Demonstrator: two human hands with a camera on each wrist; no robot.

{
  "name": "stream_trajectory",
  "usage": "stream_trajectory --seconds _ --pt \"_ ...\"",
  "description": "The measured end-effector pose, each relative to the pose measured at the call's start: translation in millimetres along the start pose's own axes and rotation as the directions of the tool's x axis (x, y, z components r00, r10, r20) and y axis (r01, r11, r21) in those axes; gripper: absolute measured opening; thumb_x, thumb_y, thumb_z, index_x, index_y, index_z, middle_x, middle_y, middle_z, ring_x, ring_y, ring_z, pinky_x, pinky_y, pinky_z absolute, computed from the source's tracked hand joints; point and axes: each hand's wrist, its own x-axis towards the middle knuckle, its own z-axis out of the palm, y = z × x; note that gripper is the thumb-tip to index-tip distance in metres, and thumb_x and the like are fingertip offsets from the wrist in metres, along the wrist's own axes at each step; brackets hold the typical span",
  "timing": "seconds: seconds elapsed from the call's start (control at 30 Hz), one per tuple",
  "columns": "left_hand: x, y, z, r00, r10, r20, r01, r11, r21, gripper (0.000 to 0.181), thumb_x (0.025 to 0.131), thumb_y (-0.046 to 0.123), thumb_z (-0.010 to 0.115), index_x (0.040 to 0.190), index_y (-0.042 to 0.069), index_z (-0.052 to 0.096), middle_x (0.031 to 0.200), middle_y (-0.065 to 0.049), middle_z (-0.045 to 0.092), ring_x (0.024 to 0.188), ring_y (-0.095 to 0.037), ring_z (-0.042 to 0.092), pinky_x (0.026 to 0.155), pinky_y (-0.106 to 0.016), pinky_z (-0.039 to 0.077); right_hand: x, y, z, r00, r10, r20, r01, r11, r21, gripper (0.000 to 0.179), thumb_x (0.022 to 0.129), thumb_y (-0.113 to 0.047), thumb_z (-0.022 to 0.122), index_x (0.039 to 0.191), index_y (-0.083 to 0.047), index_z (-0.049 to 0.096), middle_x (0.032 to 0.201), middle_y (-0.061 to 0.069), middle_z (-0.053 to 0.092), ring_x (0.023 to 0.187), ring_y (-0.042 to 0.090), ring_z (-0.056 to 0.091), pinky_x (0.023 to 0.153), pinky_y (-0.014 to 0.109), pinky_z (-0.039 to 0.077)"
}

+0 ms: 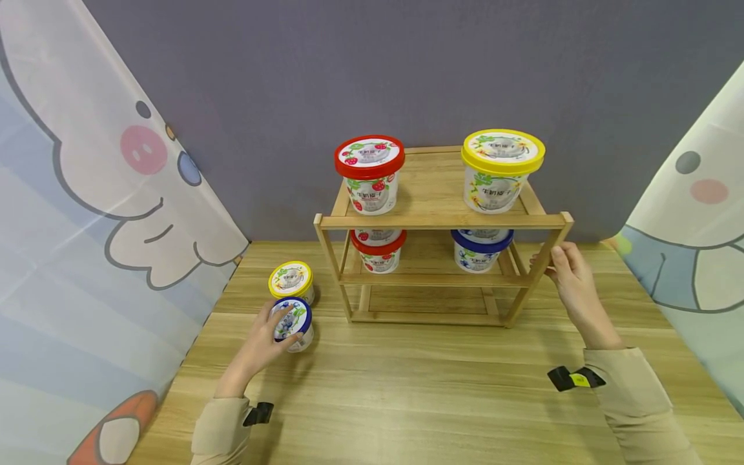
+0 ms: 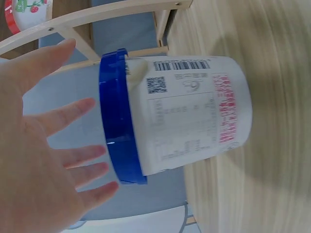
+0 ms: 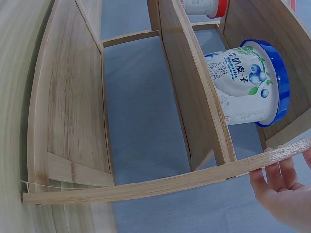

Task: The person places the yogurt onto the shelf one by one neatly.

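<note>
A blue-lidded ice cream tub (image 1: 293,316) with blueberries on its lid stands upright on the table at the rack's left. Around its lid my left hand (image 1: 261,345) spreads its fingers; in the left wrist view the fingers are straight, close beside the blue rim (image 2: 119,119). My right hand (image 1: 575,284) holds the right side post of the three-level wooden rack (image 1: 442,221), thumb in front. In the right wrist view its fingertips (image 3: 274,177) lie against that post. Right behind the blue-lidded tub is a yellow-lidded tub (image 1: 290,278).
On the rack's top board stand a red-lidded tub (image 1: 370,174) and a yellow-lidded tub (image 1: 501,168). The middle board carries another red-lidded tub (image 1: 379,252) and a blue-lidded tub (image 1: 481,250). A grey wall (image 1: 279,77) rises behind; cartoon-printed curtains (image 1: 70,258) flank the table.
</note>
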Motion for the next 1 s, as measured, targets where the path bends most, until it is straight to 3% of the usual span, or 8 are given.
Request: stream_trajectory --seconds 0.17,0.37,0.67,1.0 --pt "-0.9 -2.8 4.8 1.000 0.008 -0.027 -0.007 0.999 0.037 0.055 0.074 0.022 0.070 0.120 -0.002 0.051 0.133 -0.033 0.024 0.119 -0.052 0.024 0.090 -0.063 0.025 0.0 0.1 0.0 1.000 -0.003 -0.009 0.003 1.000 -0.011 0.016 0.095 -0.014 0.036 0.099 -0.009 0.050 0.092 0.000 0.054 0.083 0.008 0.056 0.073 0.014 0.044" --pt "-3.0 -4.7 8.8 0.999 -0.039 0.004 0.039 0.999 0.019 0.056 0.075 0.023 0.069 0.122 -0.001 0.049 0.135 -0.032 0.020 0.121 -0.053 0.017 0.091 -0.065 0.019 -0.5 -0.4 0.1 1.000 -0.001 0.001 0.001 1.000 -0.009 0.016 0.095 -0.014 0.035 0.100 -0.008 0.050 0.092 0.003 0.055 0.084 0.008 0.056 0.075 0.014 0.043" --pt "-3.4 -6.5 13.7 0.999 -0.009 -0.052 0.010 0.999 0.034 0.051 0.075 0.020 0.069 0.118 -0.001 0.052 0.131 -0.034 0.025 0.119 -0.052 0.021 0.091 -0.064 0.020 -0.9 -1.1 0.3 1.000 0.008 0.004 -0.008 1.000 -0.028 0.015 0.095 -0.014 0.035 0.100 -0.009 0.049 0.093 0.002 0.054 0.084 0.008 0.055 0.075 0.014 0.043" --pt "-0.8 0.6 14.2 0.998 -0.044 -0.055 0.050 0.993 0.110 0.054 0.075 0.027 0.070 0.117 -0.001 0.052 0.128 -0.035 0.028 0.115 -0.050 0.029 0.091 -0.060 0.026 -0.9 -1.2 1.0 1.000 0.008 0.000 -0.008 1.000 -0.005 0.016 0.095 -0.014 0.035 0.100 -0.009 0.049 0.093 -0.001 0.055 0.085 0.009 0.055 0.076 0.014 0.043"
